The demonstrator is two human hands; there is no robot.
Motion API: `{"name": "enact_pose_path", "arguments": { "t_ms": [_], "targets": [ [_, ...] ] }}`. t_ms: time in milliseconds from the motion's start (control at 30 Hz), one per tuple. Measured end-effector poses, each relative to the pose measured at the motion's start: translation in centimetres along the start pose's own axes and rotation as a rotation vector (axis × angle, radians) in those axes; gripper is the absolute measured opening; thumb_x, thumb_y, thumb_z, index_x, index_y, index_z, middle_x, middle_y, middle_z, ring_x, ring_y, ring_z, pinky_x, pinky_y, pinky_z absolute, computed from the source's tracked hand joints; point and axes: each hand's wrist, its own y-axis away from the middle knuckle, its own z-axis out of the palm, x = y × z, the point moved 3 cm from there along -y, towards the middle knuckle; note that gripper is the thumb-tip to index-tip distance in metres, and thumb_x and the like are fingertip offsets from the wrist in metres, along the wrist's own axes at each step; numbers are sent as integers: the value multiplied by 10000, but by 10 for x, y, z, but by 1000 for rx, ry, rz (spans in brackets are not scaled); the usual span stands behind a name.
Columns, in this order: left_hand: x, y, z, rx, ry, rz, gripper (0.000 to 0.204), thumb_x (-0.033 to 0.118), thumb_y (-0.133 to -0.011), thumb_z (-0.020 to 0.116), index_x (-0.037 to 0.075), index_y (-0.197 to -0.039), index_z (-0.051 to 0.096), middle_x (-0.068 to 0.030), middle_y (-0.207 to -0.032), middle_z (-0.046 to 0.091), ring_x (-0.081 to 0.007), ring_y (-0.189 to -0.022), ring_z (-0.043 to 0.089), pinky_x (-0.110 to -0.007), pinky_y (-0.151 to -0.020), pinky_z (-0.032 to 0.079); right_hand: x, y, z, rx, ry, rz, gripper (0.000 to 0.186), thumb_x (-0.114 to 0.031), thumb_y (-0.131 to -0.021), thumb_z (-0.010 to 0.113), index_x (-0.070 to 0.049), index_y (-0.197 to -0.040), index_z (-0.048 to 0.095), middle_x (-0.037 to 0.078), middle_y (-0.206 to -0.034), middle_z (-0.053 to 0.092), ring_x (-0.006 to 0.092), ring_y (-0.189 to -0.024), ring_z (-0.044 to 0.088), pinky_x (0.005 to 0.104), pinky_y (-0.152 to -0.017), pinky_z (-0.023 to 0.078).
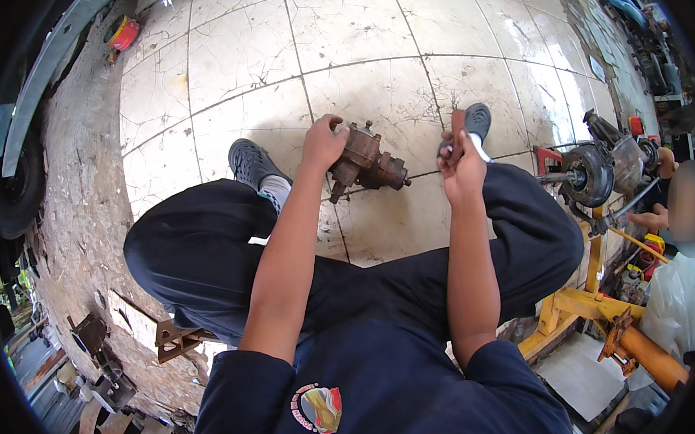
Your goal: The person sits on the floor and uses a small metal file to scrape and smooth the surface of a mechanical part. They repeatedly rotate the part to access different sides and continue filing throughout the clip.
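Observation:
A rusty brown gearbox housing [363, 151], with a stubby shaft end pointing right, stands over the tiles between my feet. My left hand [325, 141] grips its left side, the fingers curled over the edge and partly hidden. To the right of the housing and apart from it, my right hand [462, 164] is closed around a flat reddish-brown strip [457, 120]. The strip sticks up past my fingers; its material is hard to make out. Dark smudges mark the fingertips of this hand.
Cracked white tiles [357, 33] spread ahead. A red tin [123, 34] sits far left. On the right, a larger gear assembly [589, 175] rests by a yellow stand [567, 303], another person's hand [650, 219] beside it. A clear plastic bag [675, 301] hangs nearby.

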Motion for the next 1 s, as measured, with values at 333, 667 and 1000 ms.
{"name": "enact_pose_path", "arguments": {
  "t_ms": [333, 667, 1000],
  "targets": [
    [-35, 56, 46, 44, -282, 159, 878, 470, -811, 845, 99, -1516, 477, -271, -1572, 406, -471, -1436, 400, -533, -1192, 343, 107, -48, 3, 154, 158, -241, 430, -393, -1102, 473, -65, -1324, 642, 67, -1088, 762, 168, -911, 706, 337, -796, 502],
    [-58, 83, 63, -216, -275, -521, 1026, 777, -922, 526, -169, -1320, 561, -393, -1245, 630, -512, -1216, 609, -533, -1062, 471, 173, -78, -51, 415, 1145, 132, 392, -360, -1032, 558, -203, -1372, 673, 151, -1285, 719, 367, -1205, 670, 471, -1032, 511],
    [-46, 69, 74, -315, -310, -482, 1009, 773, -957, 466, -193, -1190, 646, -397, -1172, 667, -517, -1167, 639, -523, -1041, 493, 150, -94, -44, 325, 1070, -76, 413, -339, -1009, 608, -210, -1398, 659, 155, -1258, 728, 364, -1187, 678, 466, -1023, 515]
  ]
}}
